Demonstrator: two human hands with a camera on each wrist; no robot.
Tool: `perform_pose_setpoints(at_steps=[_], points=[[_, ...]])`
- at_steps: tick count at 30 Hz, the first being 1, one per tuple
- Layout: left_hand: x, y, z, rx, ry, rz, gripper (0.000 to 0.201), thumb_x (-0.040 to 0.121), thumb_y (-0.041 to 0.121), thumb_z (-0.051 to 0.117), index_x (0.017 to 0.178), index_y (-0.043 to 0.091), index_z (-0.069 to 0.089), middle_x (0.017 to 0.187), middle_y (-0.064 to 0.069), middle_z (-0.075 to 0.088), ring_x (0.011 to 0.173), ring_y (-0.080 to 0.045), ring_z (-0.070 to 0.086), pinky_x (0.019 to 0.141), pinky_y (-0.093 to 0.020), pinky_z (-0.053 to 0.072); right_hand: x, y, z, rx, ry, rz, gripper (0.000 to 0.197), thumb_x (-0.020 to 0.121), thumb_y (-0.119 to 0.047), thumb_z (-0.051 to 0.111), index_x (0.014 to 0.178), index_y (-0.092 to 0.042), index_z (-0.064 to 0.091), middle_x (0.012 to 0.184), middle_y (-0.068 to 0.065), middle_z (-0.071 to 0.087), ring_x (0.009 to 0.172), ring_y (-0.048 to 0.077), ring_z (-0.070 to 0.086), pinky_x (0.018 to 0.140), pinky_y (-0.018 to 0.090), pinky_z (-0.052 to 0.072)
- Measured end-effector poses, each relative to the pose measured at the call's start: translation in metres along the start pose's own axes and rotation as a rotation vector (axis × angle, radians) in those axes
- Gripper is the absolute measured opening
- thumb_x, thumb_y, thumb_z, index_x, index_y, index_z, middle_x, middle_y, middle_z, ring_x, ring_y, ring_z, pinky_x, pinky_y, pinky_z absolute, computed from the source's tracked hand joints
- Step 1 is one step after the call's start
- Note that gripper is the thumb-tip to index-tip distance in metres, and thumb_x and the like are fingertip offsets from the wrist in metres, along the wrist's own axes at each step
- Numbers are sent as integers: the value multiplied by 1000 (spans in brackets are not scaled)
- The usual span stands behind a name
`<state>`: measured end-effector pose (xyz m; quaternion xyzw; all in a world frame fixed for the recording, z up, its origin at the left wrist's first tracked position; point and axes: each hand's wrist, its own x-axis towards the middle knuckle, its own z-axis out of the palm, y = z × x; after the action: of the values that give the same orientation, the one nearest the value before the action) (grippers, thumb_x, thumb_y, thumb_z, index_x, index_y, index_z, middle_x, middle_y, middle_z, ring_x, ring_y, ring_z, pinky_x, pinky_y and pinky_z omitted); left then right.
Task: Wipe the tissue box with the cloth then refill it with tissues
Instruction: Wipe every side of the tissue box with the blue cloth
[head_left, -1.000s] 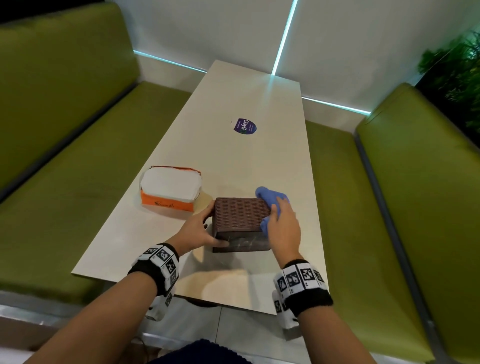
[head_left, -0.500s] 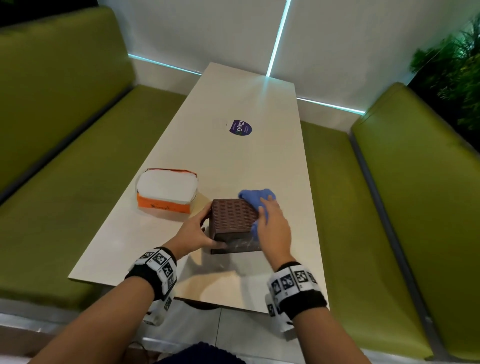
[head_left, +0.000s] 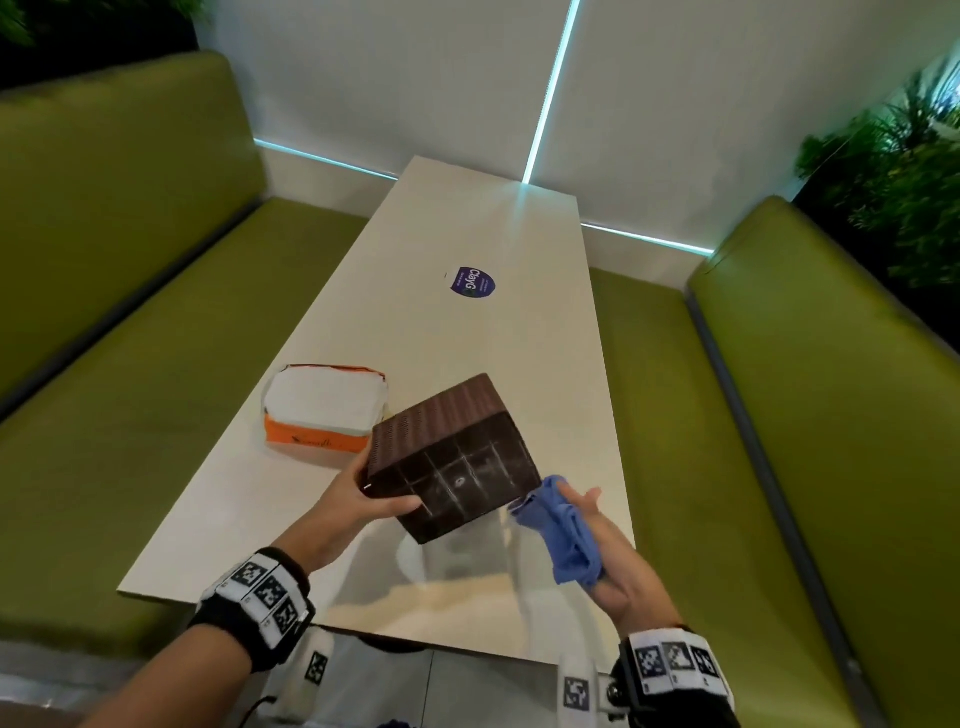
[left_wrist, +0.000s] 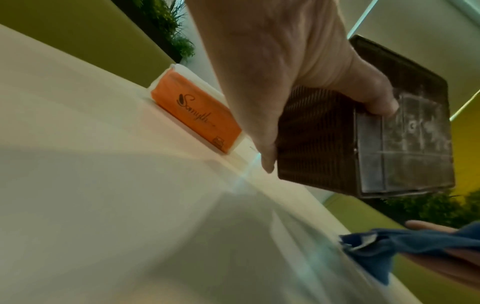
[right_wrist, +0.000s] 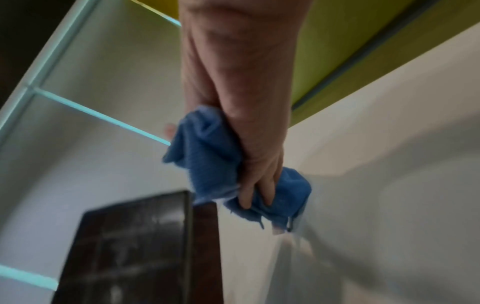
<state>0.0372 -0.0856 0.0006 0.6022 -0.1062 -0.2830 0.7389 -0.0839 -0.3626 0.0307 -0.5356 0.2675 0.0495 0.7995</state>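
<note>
My left hand (head_left: 363, 499) grips the dark brown woven tissue box (head_left: 441, 441) by its left end and holds it tilted above the table, its dusty, gridded underside (left_wrist: 405, 144) turned toward me. My right hand (head_left: 587, 540) holds the crumpled blue cloth (head_left: 561, 530) just right of the box, palm up, a small gap from the box's lower corner. In the right wrist view my fingers (right_wrist: 259, 185) curl round the cloth (right_wrist: 207, 156) above the box (right_wrist: 135, 246). An orange and white tissue pack (head_left: 324, 408) lies on the table to the left.
The long cream table (head_left: 467, 234) carries a round purple sticker (head_left: 472, 283) near its middle. Green bench seats (head_left: 779, 415) flank both sides, with plants (head_left: 893, 171) behind the right backrest. The table's near edge runs just in front of my wrists.
The box was lying on the table with the cloth pressed on its right side. My left hand has lifted and tilted it, showing its underside, and my right hand has drawn the cloth back.
</note>
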Motion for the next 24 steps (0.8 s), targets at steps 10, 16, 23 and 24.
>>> perform_pose_setpoints(at_steps=[10, 16, 23, 24], points=[[-2, 20, 30, -55, -191, -76, 106, 48, 31, 97, 139, 22, 43, 127, -6, 66, 123, -25, 59, 90, -31, 55, -1, -17, 35, 2, -322, -51, 40, 75, -10, 79, 110, -6, 59, 96, 10, 74, 82, 21, 73, 65, 28, 58], [9, 40, 16, 215, -256, -157, 144, 52, 37, 94, 149, 47, -13, 154, 21, 19, 142, -6, 21, 117, -39, 21, 4, -30, 26, -349, -296, -115, 66, 67, -8, 80, 127, -7, 51, 110, 7, 71, 99, 23, 70, 77, 30, 57], [22, 32, 28, 277, -178, -85, 94, 65, 1, 87, 141, 29, 38, 135, 11, 54, 127, -12, 51, 95, -26, 48, 6, -38, 27, -502, -203, -146, 91, 73, -26, 83, 148, -32, 31, 148, -5, 46, 127, 22, 54, 97, 39, 53], [23, 27, 28, 264, -150, -66, 97, 63, 2, 89, 141, 28, 37, 136, 10, 52, 127, -13, 50, 96, -26, 48, 3, -42, 27, -534, -155, -174, 94, 79, -26, 78, 151, -37, 19, 150, -9, 40, 123, 20, 56, 89, 34, 56]])
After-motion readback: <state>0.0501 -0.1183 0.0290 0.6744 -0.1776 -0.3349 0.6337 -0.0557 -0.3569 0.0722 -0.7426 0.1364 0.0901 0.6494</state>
